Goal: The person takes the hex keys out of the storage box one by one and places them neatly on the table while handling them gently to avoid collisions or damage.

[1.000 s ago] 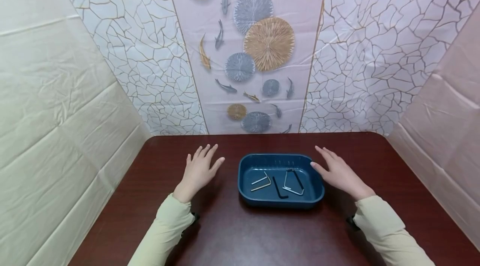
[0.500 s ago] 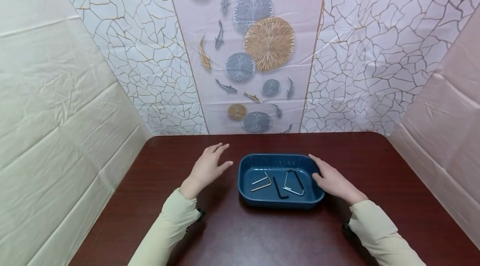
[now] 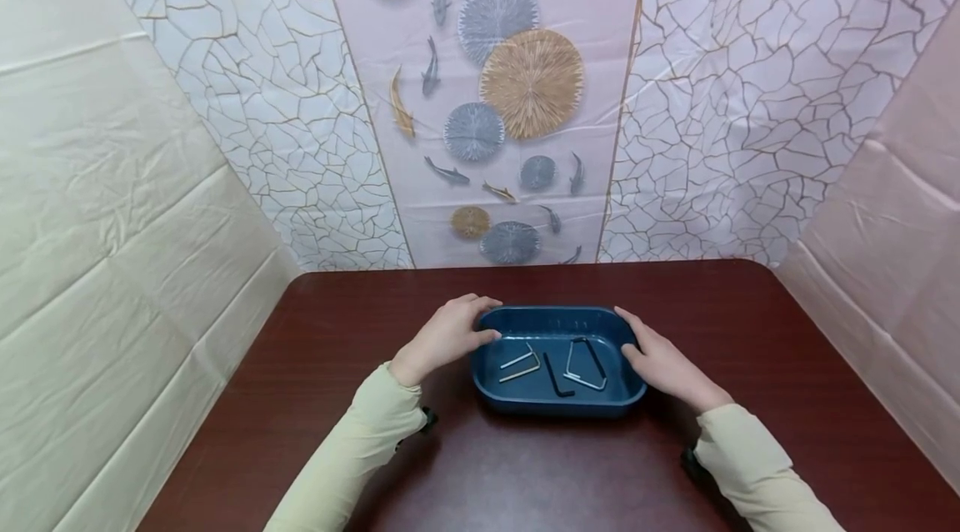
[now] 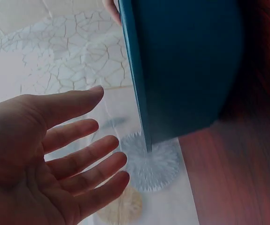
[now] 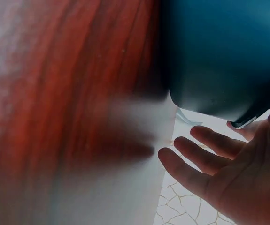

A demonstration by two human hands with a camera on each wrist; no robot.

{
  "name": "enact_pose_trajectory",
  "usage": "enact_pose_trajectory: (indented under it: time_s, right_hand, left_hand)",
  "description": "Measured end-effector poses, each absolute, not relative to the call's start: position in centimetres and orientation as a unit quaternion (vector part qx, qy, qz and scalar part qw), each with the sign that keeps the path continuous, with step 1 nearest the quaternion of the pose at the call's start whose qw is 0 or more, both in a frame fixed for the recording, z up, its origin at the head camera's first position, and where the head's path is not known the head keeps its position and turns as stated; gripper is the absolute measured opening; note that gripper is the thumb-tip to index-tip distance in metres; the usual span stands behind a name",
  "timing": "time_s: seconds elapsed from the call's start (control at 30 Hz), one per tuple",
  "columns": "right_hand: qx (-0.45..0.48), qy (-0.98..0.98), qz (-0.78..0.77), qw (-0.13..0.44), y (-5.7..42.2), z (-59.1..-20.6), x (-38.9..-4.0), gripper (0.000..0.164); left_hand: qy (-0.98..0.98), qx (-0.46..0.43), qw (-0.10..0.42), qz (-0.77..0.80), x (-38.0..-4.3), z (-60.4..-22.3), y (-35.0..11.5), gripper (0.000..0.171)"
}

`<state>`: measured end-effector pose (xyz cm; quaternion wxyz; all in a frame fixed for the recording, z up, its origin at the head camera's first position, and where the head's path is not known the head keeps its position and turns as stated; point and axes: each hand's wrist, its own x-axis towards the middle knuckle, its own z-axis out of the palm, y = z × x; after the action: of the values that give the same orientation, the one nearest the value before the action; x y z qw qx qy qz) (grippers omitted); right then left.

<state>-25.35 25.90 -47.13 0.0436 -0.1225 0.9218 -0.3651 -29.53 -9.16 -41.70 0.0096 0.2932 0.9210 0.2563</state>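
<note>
A dark blue rectangular tray (image 3: pixel 558 409) stands on the table with several L-shaped hex keys inside. On its left side lie a silver hex key (image 3: pixel 516 361) and a brass-coloured hex key (image 3: pixel 517 374). A black hex key (image 3: pixel 553 378) lies mid-tray, and black and silver ones form a loop at the right. My left hand (image 3: pixel 447 333) reaches the tray's left rim, its fingers spread and apart from the wall in the left wrist view. At the right rim, my right hand (image 3: pixel 667 361) has its thumb over the edge and its other fingers loosely extended outside.
The dark red-brown table (image 3: pixel 480 474) runs back to a patterned cloth wall (image 3: pixel 532 90). Pale cloth walls close in the left (image 3: pixel 135 223) and right (image 3: pixel 885 207) sides. A dark band shows at each sleeve cuff.
My left hand has moved right to the tray's left rim. My right hand has come in from beside the tray to its right rim. The tray and hex keys stay put.
</note>
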Motion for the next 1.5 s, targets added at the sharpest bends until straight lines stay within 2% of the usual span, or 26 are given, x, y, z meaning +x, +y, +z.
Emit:
enact_pose_trajectory:
  time_s: [0.43, 0.73, 1.27, 1.5]
  right_hand:
    - [-0.114, 0.922, -0.367, 0.056, 25.9, -47.4, -25.5, 0.063]
    - [-0.104, 0.922, -0.366, 0.069, 25.8, -47.5, -25.0, 0.063]
    - [-0.097, 0.919, -0.374, 0.071, 26.0, -47.0, -24.8, 0.062]
    - [-0.092, 0.917, -0.381, 0.079, 26.0, -47.3, -25.0, 0.063]
  left_hand:
    - [0.9, 0.31, 0.091, 0.291, -30.9, -43.0, -7.0, 0.043]
    - [0.894, 0.284, 0.155, 0.31, -31.0, -43.7, -6.0, 0.043]
    - [0.93, 0.289, 0.142, 0.18, -31.6, -44.5, -3.4, 0.041]
    - [0.929, 0.283, 0.15, 0.183, -31.9, -45.1, -3.0, 0.037]
